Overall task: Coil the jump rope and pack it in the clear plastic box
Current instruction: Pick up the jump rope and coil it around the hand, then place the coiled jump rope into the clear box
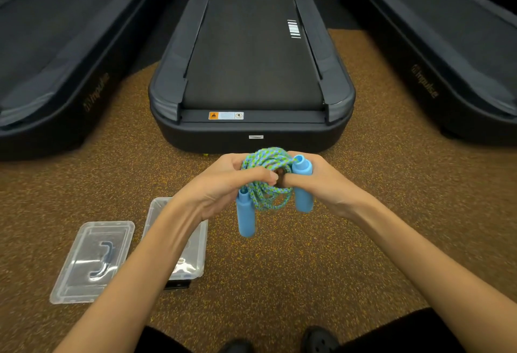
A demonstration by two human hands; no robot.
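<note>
At the far left, a clear plastic lid [92, 261] is seen lying flat on the speckled brown floor [363, 213], with a dark curved handle showing through it. Just beside it to the right, the clear plastic box [195, 254] is set on the floor, open at the top, partly hidden by the left forearm; a small dark object is tucked under its near edge.

Above the floor, the left hand [221, 187] is closed around the coiled jump rope [265, 173], its thumb pressed across the loops. One blue handle [246, 215] is left hanging down below this hand. The green-and-blue braided cord is gathered in a bundle of loops between both hands, held in the air and well apart from the box.

The right hand [321, 182] is curled around the second blue handle [303, 185], which is held roughly upright, thumb tip meeting the left thumb at the coil.

Behind the hands, a dark treadmill [251, 59] is placed, flanked by two more.
</note>
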